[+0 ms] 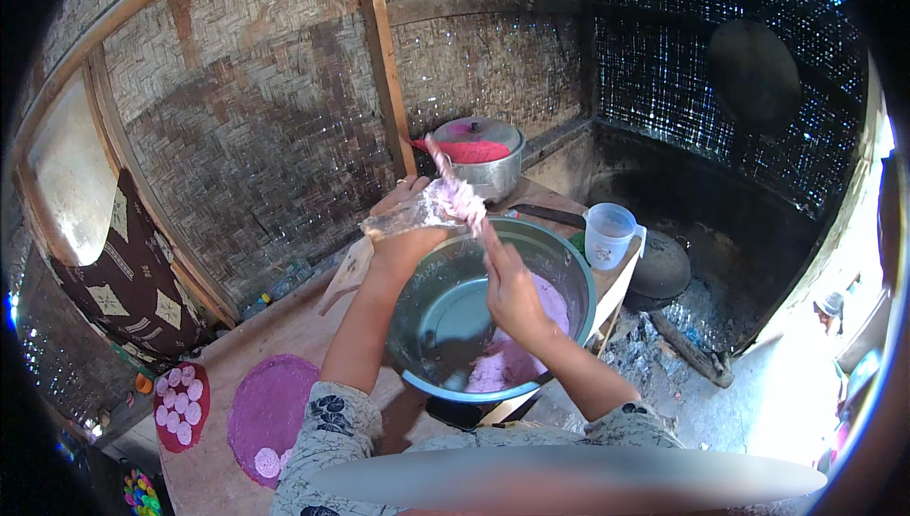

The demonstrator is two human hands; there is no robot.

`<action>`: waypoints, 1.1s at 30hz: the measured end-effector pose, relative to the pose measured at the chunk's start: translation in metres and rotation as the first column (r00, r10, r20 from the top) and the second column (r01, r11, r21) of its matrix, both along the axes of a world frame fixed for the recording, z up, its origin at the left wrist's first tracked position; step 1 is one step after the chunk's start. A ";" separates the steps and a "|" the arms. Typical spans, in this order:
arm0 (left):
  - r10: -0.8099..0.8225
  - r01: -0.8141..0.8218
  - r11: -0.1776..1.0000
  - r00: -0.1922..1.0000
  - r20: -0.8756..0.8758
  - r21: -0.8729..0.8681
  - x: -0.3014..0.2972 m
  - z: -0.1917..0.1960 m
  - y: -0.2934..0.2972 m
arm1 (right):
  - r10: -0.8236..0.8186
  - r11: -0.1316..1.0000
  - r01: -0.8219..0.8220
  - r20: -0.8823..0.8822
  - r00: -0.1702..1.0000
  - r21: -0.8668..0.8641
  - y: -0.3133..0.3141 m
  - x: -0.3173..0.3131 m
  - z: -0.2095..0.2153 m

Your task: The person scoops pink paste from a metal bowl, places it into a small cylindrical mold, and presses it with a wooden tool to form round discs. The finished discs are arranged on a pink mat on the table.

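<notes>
Above a large green basin (pixel 417 350), my left hand (pixel 403 196) holds a clear plastic piece (pixel 403 219), bag-like, its exact kind hard to make out. My right hand (pixel 517 293) grips a long, thin utensil (pixel 438 154) that slants up and left; motion blurs it, so its kind is unclear. A clump of pale pink dough (pixel 459 201) clings to the utensil, touching the plastic's open-looking end. More pink dough or flour mix (pixel 507 360) lies in the right and near part of the basin.
On the wooden table (pixel 237 326) are a purple round tray (pixel 270 398) with pink discs and a red plate (pixel 175 433) with several more. Behind the basin stands a lidded metal pot (pixel 498 175). A clear jug (pixel 609 236) is at right, near a dark pot (pixel 659 270) and ashes.
</notes>
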State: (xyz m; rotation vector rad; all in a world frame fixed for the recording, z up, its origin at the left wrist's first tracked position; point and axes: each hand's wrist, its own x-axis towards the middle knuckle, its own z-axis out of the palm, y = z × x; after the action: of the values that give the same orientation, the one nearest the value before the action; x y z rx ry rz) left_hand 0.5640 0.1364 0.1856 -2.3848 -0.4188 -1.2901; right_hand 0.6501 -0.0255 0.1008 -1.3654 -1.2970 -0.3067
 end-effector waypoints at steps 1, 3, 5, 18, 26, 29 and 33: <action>0.016 -0.016 1.000 1.000 0.011 0.009 0.003 -0.002 0.007 | 0.001 1.000 0.000 0.030 1.000 -0.016 -0.007 -0.002 -0.008; 0.092 -0.093 0.995 0.996 0.017 0.035 -0.005 -0.009 0.025 | 0.144 0.981 -0.159 -0.130 0.981 -0.110 -0.016 0.000 -0.016; 0.070 -0.071 0.995 0.997 0.015 0.076 -0.006 -0.008 0.033 | 0.161 0.871 -0.348 -0.469 0.868 -0.346 -0.047 0.008 -0.001; 0.022 -0.034 0.992 0.996 0.091 0.124 -0.009 -0.009 0.043 | 0.135 0.900 -0.258 -0.339 0.931 -0.351 -0.060 0.000 0.000; -0.049 0.053 0.998 0.994 0.100 -0.037 -0.088 0.030 0.031 | 0.143 0.247 0.432 0.473 0.869 -0.868 -0.076 0.043 -0.034; -0.252 0.326 0.913 0.923 0.291 -0.244 -0.145 0.034 0.037 | 0.133 0.451 0.428 0.533 0.836 -0.783 -0.064 0.012 -0.017; -0.262 0.901 -0.349 0.169 0.950 -0.257 -0.206 0.029 0.038 | 0.547 0.683 -0.560 -0.180 0.817 -0.469 -0.025 -0.064 0.005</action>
State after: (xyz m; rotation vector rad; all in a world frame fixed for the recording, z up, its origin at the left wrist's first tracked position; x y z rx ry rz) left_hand 0.3582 0.1741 0.2142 -3.3141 0.6636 -3.2724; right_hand 0.5860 -0.0506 0.1060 -1.3002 -1.7798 0.5143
